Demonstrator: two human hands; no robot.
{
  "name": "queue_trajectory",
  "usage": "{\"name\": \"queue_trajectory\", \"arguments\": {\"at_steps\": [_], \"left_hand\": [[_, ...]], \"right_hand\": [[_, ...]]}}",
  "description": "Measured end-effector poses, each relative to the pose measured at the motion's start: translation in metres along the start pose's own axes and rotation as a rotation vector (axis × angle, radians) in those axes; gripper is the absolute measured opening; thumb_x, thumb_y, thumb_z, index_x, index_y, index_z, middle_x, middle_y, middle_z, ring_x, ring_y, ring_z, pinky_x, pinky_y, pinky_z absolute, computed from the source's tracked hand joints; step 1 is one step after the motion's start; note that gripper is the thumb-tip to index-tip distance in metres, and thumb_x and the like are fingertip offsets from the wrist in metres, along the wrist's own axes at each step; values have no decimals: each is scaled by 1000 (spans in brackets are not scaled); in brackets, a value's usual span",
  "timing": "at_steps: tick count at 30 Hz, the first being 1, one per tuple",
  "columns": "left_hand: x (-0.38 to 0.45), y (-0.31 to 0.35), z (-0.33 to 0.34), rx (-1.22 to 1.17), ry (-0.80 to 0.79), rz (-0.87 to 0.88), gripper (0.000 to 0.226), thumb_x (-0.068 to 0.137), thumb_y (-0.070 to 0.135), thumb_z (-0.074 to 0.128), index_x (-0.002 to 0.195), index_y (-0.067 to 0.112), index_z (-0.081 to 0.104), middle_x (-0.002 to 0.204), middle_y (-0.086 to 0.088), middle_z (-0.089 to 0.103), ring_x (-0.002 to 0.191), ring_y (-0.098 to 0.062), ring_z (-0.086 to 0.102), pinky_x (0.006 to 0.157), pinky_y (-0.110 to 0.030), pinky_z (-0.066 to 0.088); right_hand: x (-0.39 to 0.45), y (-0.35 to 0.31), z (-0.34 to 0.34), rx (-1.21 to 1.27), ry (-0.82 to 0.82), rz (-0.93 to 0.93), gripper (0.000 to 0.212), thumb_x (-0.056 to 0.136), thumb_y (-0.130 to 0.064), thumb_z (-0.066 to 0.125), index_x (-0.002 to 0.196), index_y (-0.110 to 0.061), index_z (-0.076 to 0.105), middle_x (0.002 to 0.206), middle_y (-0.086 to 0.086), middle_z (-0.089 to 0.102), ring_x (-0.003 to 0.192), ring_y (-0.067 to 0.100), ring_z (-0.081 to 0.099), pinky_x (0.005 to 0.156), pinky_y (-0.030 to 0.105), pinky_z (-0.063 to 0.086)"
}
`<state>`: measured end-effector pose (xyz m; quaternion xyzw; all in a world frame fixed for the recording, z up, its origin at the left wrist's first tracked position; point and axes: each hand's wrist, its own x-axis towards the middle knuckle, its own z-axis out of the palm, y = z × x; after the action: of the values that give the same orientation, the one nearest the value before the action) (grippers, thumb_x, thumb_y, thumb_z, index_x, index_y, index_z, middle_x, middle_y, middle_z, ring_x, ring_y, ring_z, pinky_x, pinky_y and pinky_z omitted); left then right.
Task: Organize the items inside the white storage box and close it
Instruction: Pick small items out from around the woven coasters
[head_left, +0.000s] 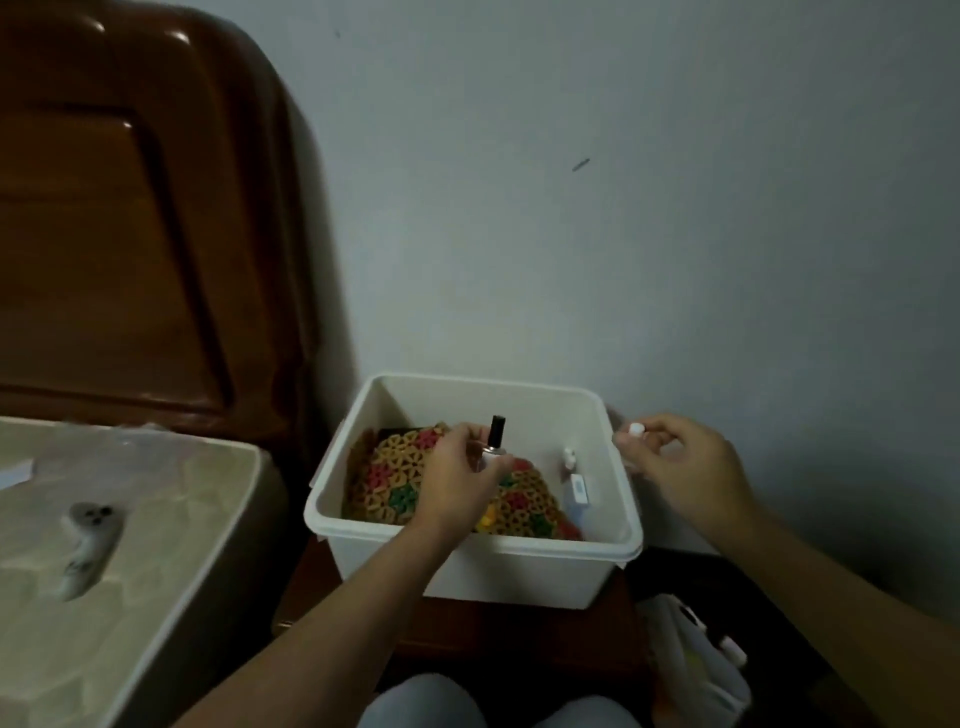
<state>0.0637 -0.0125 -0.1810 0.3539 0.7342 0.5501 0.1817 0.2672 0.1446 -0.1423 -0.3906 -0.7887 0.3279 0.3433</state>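
- Pale wall (623, 208) fills the background, with a dark wooden headboard (130, 234) at the left and a bed (130, 519) below it carrying a small plush toy (85, 540).
- You have the white storage box (483, 566) standing open on a dark wooden bench (467, 634), close against the wall.
- Inside the box a multicoloured woven mat of ring shapes (395, 483) covers most of the floor; a small white bottle (570, 457) and a white boxy item (578, 493) sit along the right inner wall.
- Your left hand (462, 483) reaches over the box and pinches a small bottle with a black cap (496, 436), held upright above the mat.
- Your right hand (680, 462) hovers just outside the box's right rim, fingers curled, pinching a small white-capped object (635, 429).
- A pale bag of items (696, 670) lies on the floor at the lower right, beside the bench.
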Motion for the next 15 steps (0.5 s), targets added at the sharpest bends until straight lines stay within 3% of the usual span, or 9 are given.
{"name": "queue_trajectory", "arguments": {"at_steps": [5,7,9,12,15], "left_hand": [[41,-12,32,53,-9,-32,19,88,22,82,102,20,69,86,10,71,72,9,63,60,-7,46],[56,-18,42,81,-18,-40,20,89,25,81,105,21,68,89,10,70,76,3,65,64,-12,48],[70,-27,49,109,-25,-70,22,91,26,79,108,21,68,93,10,69,83,-1,64,70,-21,52],[88,-44,56,133,-47,-110,23,93,27,78,112,21,67,94,12,67,84,1,62,68,-19,50],[95,-59,63,180,-83,-131,25,93,25,77,114,20,66,96,10,66,82,2,60,64,-14,46]], "right_hand": [[32,12,27,-195,-126,-79,14,86,-43,83,85,-32,74,70,-10,66,67,8,62,66,31,52],[50,16,41,-386,-179,-176,14,88,-48,78,90,-34,75,73,-13,68,73,6,64,76,31,49],[72,19,57,-675,-177,-346,19,93,-51,70,97,-34,77,78,-12,73,83,11,66,87,33,38],[101,24,80,-1058,-244,-473,29,95,-56,60,106,-34,76,87,-8,75,92,15,64,94,34,34],[121,28,102,-1254,-415,-482,31,92,-58,67,112,-35,75,96,-9,73,102,15,58,98,35,35]]}}
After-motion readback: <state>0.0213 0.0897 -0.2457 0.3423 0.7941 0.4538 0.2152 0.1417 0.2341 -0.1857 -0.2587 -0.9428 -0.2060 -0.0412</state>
